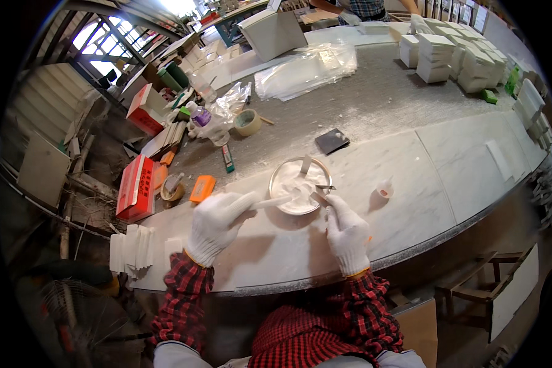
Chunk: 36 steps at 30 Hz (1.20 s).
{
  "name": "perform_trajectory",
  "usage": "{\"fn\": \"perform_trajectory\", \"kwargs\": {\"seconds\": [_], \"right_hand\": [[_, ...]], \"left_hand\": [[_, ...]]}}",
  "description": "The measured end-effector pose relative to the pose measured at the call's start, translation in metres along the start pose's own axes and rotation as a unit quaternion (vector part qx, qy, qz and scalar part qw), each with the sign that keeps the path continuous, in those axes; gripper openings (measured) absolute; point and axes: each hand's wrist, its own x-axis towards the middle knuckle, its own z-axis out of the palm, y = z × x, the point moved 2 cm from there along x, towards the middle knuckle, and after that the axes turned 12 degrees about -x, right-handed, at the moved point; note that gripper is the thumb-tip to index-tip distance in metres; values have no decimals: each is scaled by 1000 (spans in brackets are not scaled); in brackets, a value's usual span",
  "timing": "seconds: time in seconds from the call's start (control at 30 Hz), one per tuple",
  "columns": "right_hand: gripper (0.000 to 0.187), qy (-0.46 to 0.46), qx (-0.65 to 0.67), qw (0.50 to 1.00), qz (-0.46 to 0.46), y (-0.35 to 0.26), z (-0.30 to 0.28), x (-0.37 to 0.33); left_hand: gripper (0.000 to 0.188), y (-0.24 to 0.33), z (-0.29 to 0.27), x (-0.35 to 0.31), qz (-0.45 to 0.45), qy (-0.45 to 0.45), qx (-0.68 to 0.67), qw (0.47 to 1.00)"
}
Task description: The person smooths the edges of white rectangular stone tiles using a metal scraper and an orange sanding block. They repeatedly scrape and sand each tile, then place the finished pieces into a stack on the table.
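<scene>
A round metal bowl [272,190] of white powder [286,180] stands on the pale marble slab in front of me. My left hand [218,224], in a white knit glove, is closed round a thin white strip [272,202] whose far end reaches over the bowl's near left side. At the bowl's near right rim my gloved right hand [348,232] pinches a small flat blade [319,199]. A grey flat piece [305,164] sticks up out of the powder, and a dark thin piece [325,187] lies across the right rim. Fingertips are partly hidden.
A small white squeeze bottle [383,189] lies right of the bowl, a dark square pad [332,141] beyond it. Leftward are an orange box [202,188], tape roll [247,122], plastic bottle [199,115] and red box [136,187]. White block stacks [434,58] stand far right, near another person.
</scene>
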Motion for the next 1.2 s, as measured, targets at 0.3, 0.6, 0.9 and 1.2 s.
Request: {"fn": "perform_trajectory", "kwargs": {"seconds": [0.3,0.6,0.9,1.2], "right_hand": [[27,-100,38,983,151,-3,-7,-26],[24,-171,215,938,213,-44,-26,-36],[29,-322,239,895,193,-74,8,-21],[28,-412,193,887,75,-97,39,-7]], "left_hand": [[32,-34,50,-163,-294,213,-444,819],[31,-36,74,-161,-337,95,-590,728],[35,-35,101,-155,-324,128,-711,610],[44,-45,114,-156,-235,94,-705,663]]}}
